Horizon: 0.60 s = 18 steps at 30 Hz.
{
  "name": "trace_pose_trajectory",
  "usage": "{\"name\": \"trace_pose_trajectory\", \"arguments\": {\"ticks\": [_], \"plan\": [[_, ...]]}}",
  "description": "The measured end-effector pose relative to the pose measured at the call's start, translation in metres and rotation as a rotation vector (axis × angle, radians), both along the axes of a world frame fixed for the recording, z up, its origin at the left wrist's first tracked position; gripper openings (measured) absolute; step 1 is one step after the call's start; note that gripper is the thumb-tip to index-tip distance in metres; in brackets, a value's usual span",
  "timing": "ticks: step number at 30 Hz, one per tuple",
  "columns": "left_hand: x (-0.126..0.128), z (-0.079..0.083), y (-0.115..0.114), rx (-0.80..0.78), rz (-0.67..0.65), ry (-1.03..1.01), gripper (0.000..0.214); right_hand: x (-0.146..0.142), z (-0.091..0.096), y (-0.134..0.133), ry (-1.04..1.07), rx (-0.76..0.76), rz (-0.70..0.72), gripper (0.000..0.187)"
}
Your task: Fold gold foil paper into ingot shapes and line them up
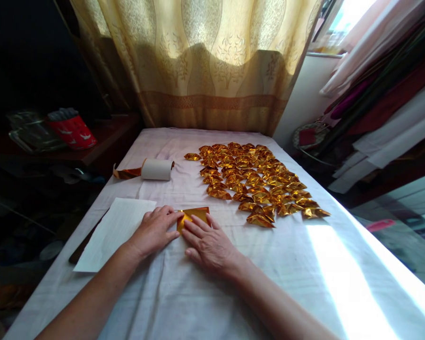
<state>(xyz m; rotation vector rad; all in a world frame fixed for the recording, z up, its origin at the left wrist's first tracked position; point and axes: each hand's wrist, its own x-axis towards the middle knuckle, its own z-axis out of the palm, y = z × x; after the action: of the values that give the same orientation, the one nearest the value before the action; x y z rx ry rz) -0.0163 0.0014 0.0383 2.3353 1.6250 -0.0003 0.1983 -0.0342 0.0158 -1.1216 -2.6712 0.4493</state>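
A sheet of gold foil paper (200, 212) lies on the cloth-covered table before me. My right hand (205, 241) rests flat over its front part, fingers stretched out and hiding much of it. At the sheet's left edge, my left hand (157, 229) touches it with the thumb and forefinger tips; its fingers are apart. Beyond my right hand, several folded gold foil ingots (248, 174) are spread in rough rows. Left of the hands is a piece of white paper (115, 229), lying over a dark flat object (83, 248).
A whitish roll (156, 169) with a gold-orange strip (127, 174) lies at the table's back left. The table (184, 302) meets a yellow curtain (212, 71) behind. On a dark side shelf stand a red cup (74, 132) and a glass jug (33, 132). Clothes (393, 104) hang right.
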Motion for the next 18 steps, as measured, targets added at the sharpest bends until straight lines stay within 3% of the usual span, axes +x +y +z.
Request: {"name": "trace_pose_trajectory", "arguments": {"ticks": [6, 11, 18], "plan": [[-0.003, -0.005, 0.000, 0.030, -0.002, -0.009, 0.051, 0.026, -0.002, -0.006, -0.086, -0.083, -0.063, 0.049], [-0.001, -0.002, 0.001, 0.009, -0.015, -0.013, 0.052, 0.055, -0.011, -0.010, -0.091, 0.020, -0.157, 0.040], [0.008, 0.009, -0.010, 0.106, -0.007, -0.005, 0.030, 0.049, -0.009, -0.007, 0.038, 0.214, -0.195, 0.025]]}}
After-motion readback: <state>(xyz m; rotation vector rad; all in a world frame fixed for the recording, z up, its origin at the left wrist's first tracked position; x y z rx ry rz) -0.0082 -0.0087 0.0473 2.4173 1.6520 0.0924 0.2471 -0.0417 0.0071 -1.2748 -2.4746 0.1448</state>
